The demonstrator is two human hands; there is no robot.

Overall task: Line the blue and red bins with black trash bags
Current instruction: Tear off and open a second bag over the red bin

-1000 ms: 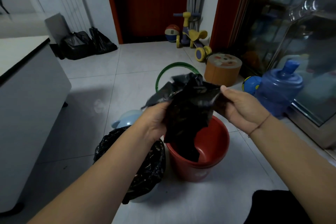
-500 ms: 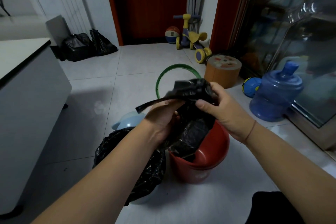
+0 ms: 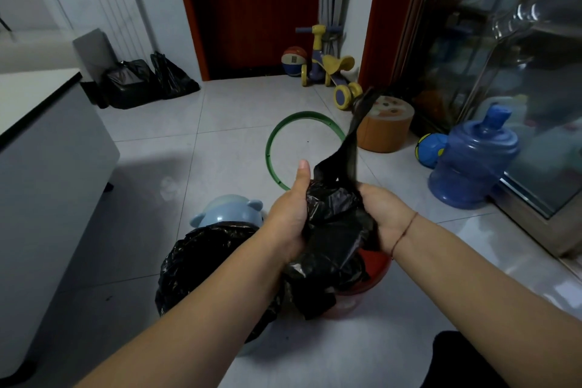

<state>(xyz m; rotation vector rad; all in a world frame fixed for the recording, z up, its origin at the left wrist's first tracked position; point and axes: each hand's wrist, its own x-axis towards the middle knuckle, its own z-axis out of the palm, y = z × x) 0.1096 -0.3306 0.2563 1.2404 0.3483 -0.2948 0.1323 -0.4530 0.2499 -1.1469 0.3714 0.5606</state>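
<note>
- The left hand [image 3: 289, 220] and right hand [image 3: 382, 217] are clutching a bunched black trash bag [image 3: 333, 230] between them.
- The bag is hanging over the red bin [image 3: 374, 268] on the floor.
- Just left, the blue bin [image 3: 228, 213] is sitting lined in black.

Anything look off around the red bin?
The black trash bag is wadded between the left hand and right hand above the red bin, not spread over its rim; one handle strip sticks up. A green ring lies loose on the floor.
</note>
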